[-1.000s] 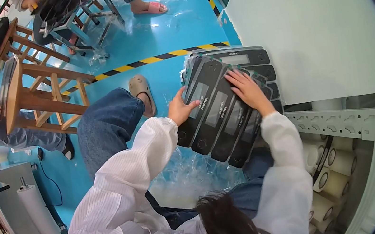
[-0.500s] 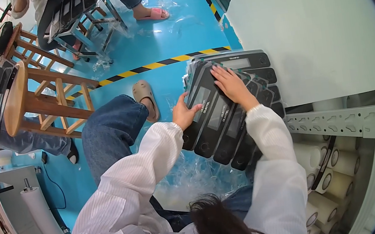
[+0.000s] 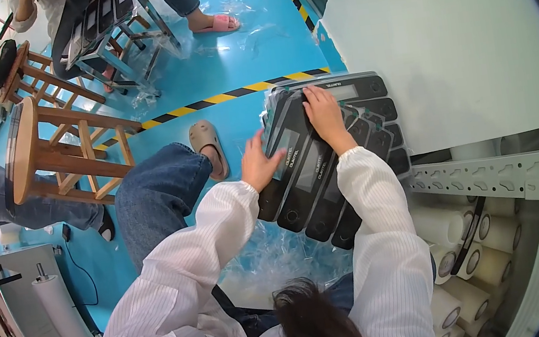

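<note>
Resting flat with its fingers spread, the right hand (image 3: 325, 114) is laid on top of a fanned stack of black panels (image 3: 323, 161), near the top end of the stack; nothing is gripped by it. The left edge of the same stack is touched by the left hand (image 3: 258, 163), whose fingers are open and pressed against the side of one panel. The panels are long and dark, with a grey window on each, and they are spread out like cards over the person's lap, beside the edge of a big white table (image 3: 444, 40). White sleeves are worn on both arms. Crinkled clear plastic (image 3: 275, 261) is seen under the stack. Rolls of white tubes (image 3: 461, 259) are stored below the table on the right. A blue floor (image 3: 226, 57) with a yellow and black stripe (image 3: 225, 97) is seen past the stack. A wooden stool (image 3: 47, 155) is stood to the left, well apart from the hands. A beige slipper (image 3: 205, 141) is worn on the foot near the left hand.
</note>
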The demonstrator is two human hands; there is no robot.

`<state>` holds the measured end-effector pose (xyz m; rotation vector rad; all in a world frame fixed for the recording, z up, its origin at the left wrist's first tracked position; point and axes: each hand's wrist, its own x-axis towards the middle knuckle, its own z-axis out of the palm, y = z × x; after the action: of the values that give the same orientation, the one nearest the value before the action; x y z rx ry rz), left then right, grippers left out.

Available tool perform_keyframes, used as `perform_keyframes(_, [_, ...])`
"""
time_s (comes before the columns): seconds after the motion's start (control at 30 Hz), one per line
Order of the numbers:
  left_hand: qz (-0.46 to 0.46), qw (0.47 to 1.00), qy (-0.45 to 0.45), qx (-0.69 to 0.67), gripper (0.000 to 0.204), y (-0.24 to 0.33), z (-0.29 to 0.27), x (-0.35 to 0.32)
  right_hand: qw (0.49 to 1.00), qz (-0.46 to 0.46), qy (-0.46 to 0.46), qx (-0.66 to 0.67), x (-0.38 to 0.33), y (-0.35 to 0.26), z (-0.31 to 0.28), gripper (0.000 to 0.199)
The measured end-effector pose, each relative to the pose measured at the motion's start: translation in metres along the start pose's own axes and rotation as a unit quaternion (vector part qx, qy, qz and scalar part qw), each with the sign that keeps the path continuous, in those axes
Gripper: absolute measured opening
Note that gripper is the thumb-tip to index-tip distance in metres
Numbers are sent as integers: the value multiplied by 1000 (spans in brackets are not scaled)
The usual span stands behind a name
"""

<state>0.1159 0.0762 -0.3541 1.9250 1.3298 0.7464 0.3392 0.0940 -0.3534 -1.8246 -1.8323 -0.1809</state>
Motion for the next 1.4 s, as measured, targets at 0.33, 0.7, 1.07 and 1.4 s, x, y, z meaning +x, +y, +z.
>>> perform_keyframes(0.33, [255,963,-91,-6,33,33,29,137,995,-76,19,-59,42,22,9,5])
perform_keyframes(0.7, [-110,968,-24,-226,35,10,44,150,1000,-4,-22,22,0,-32,3,39])
perform_keyframes(1.07, [-199,917,-136,-317,44,31,29,144,988,-141,25,-51,28,-8,4,20])
perform_keyframes(1.4, [4,988,93,-121,23,-6,32,123,992,-31,15,120,-19,-38,0,16])
